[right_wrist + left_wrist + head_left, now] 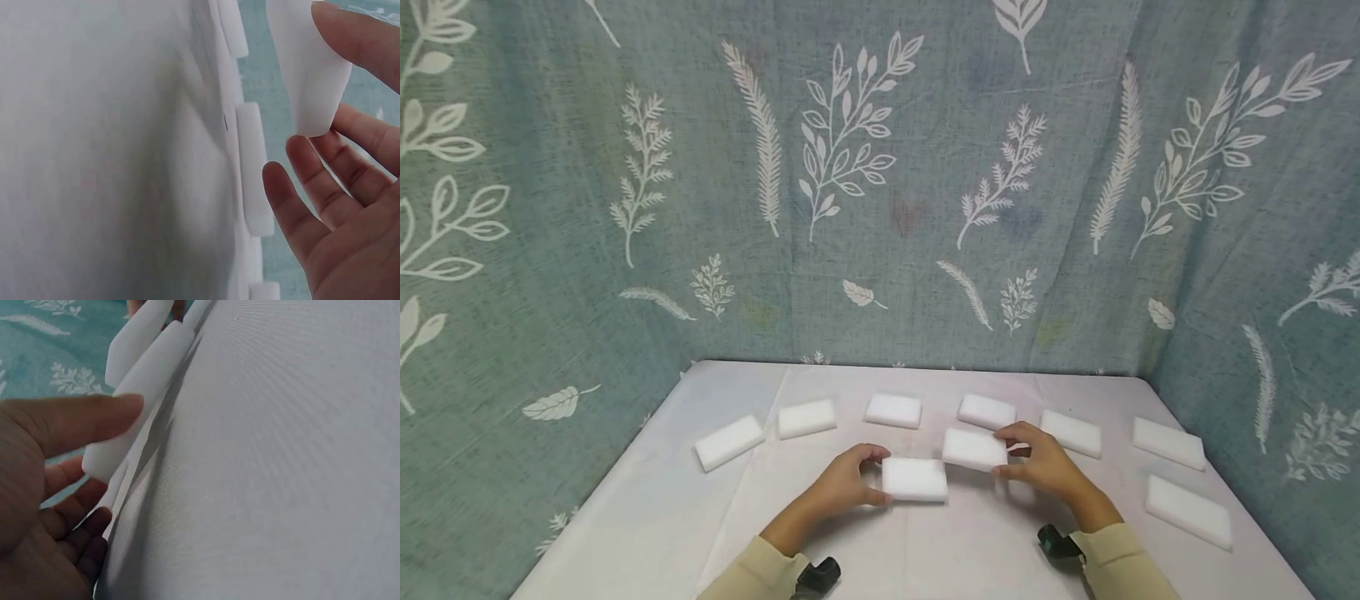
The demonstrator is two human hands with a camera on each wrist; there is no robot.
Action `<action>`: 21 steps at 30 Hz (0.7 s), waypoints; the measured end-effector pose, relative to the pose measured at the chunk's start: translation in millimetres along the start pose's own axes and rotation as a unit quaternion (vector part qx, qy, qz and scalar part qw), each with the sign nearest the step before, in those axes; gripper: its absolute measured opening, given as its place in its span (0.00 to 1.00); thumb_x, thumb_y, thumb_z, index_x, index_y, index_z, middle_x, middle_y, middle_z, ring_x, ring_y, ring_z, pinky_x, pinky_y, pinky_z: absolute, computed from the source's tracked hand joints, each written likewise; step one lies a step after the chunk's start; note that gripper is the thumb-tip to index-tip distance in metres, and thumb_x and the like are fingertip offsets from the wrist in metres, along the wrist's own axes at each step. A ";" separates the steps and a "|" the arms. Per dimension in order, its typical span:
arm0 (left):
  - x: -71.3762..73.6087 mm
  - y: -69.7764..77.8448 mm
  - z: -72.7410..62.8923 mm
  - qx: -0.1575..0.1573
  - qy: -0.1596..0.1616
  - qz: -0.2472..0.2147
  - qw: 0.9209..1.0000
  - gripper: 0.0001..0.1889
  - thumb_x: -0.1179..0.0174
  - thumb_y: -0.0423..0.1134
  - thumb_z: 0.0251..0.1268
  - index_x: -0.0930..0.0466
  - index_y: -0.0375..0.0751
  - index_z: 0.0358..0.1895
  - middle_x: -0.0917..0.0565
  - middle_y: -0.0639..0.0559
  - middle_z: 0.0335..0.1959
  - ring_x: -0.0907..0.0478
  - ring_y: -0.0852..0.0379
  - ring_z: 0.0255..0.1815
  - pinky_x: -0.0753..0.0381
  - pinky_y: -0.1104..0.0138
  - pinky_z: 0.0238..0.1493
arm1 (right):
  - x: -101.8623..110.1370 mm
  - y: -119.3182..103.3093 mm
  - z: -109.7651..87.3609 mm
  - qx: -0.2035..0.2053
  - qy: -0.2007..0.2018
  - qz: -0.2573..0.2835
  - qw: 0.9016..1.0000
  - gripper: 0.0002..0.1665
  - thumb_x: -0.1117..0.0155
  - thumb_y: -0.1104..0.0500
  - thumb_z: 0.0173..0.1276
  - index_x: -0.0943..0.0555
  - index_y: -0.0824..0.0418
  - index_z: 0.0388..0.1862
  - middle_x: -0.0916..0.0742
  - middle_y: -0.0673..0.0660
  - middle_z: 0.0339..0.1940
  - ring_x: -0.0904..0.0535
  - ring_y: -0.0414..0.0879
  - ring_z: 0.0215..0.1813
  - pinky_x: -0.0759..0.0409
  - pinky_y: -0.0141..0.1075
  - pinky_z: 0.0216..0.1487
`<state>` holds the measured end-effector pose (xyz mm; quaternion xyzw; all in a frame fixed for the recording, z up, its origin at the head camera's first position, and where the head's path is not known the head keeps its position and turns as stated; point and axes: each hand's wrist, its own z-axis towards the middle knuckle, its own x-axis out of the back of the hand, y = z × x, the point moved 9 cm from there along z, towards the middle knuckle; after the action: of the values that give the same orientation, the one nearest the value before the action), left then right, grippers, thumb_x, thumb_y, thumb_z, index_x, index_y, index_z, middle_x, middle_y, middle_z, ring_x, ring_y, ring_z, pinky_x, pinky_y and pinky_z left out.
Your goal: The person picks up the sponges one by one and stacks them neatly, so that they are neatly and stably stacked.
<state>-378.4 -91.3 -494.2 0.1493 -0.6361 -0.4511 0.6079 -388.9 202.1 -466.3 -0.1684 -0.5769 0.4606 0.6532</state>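
Note:
My left hand (844,482) grips a white sponge block (914,480) by its left end, thumb at the near edge and fingers at the far edge. In the left wrist view the thumb lies along this block (150,381). A second white sponge block (974,450) is pinched at its right end by my right hand (1037,458). The right wrist view shows that block (309,69) raised off the table between thumb and fingers, the lower fingers spread apart from it. The two held blocks come close together, the right one slightly farther back.
Several more white sponge blocks lie in an arc on the pale table (820,550), from the left one (730,442) past the back one (893,411) to the near right one (1189,511). One (987,411) lies just behind the right-held block. Patterned green curtains (880,325) enclose the table.

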 end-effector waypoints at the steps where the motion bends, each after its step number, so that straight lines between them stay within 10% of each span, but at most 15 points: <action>1: -0.5 -1.7 -0.5 0.000 0.003 0.011 1.000 0.35 0.19 0.42 0.36 0.22 0.41 0.54 0.21 0.54 0.48 0.25 0.49 0.56 0.30 0.52 0.61 | -2.2 -0.8 0.6 0.002 -0.002 0.000 1.000 0.33 0.17 0.58 0.47 0.19 0.66 0.52 0.19 0.56 0.49 0.21 0.53 0.49 0.20 0.45 0.51; 21: 1.6 -8.9 0.5 -0.009 0.016 0.041 0.999 0.36 0.21 0.54 0.37 0.20 0.44 0.54 0.20 0.58 0.48 0.25 0.53 0.56 0.31 0.55 0.62 | -32.3 -16.9 12.3 0.036 -0.028 -0.008 0.999 0.33 0.17 0.53 0.46 0.18 0.60 0.51 0.19 0.51 0.49 0.22 0.48 0.48 0.20 0.44 0.50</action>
<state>-382.4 -97.1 -499.8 0.1252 -0.6280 -0.4292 0.6370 -390.3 163.8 -469.6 -0.1273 -0.5798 0.4803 0.6457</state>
